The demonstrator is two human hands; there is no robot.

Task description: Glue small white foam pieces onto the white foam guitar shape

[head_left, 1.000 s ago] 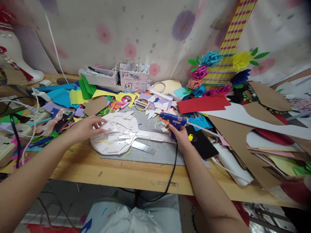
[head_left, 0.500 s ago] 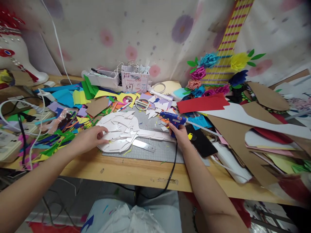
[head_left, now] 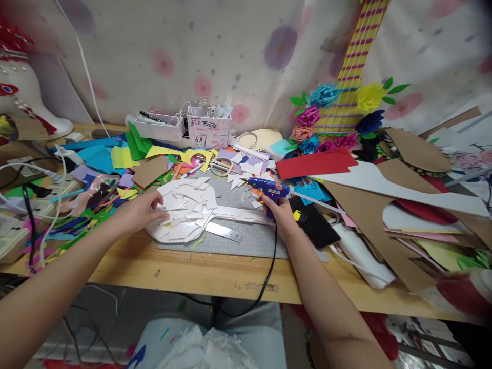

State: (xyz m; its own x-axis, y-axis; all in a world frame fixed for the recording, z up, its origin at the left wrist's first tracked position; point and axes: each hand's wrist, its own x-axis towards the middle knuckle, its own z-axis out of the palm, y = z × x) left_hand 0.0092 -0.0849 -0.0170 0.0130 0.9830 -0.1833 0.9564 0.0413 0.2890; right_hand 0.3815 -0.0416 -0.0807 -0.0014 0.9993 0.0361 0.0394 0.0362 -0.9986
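Observation:
A white paper shape (head_left: 188,200), round and covered with layered paper strips, lies on the grey cutting mat (head_left: 226,245). A long narrow neck runs from it to the right. My left hand (head_left: 144,207) is at the round part's left edge, fingers curled but apart, with nothing visible between them. My right hand (head_left: 280,210) grips a blue glue gun (head_left: 265,185), its nozzle pointing left above the mat. A white glue stick (head_left: 315,198) sticks out of its back. A metal ruler (head_left: 225,231) lies partly under the round part.
Coloured paper scraps (head_left: 96,205) cover the left side. A black phone (head_left: 317,225) lies right of the mat, beside cardboard sheets (head_left: 365,225). White boxes (head_left: 209,132) and a flower-trimmed yellow paper guitar neck (head_left: 355,66) stand behind. The gun's black cord (head_left: 272,261) hangs over the table edge.
My left hand has lifted slightly, its thumb and fingers looser at the paper shape. The glue gun stays in my right hand. The whole view has shifted a little.

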